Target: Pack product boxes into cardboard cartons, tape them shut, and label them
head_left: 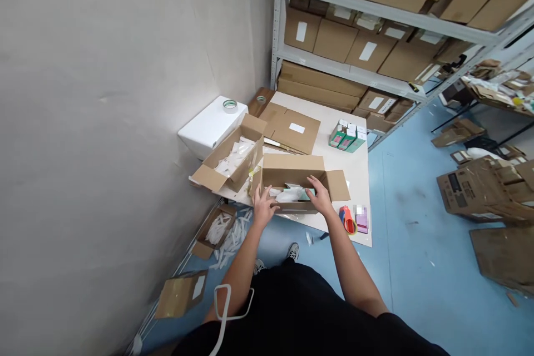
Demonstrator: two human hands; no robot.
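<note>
An opened cardboard box [293, 162] stands at the near edge of the table, its flaps folded outward. White plastic-like packing pieces [292, 194] lie inside, with something green partly showing beneath them. At the box's near left corner is my left hand [262, 208], fingers spread over the rim. My right hand [319, 196] reaches over the right end of the box, fingers apart, near the green item. Neither hand visibly grips anything; whether the fingertips touch the contents is hard to tell.
Left of the box stands another open carton [227, 158] with white pieces. Flat cardboard [294, 129] and green-white boxes [347, 136] lie behind. A red tape dispenser [347, 219] sits at right. Shelving [350, 69] rises behind the table [359, 178]; white pieces [233, 239] litter the floor.
</note>
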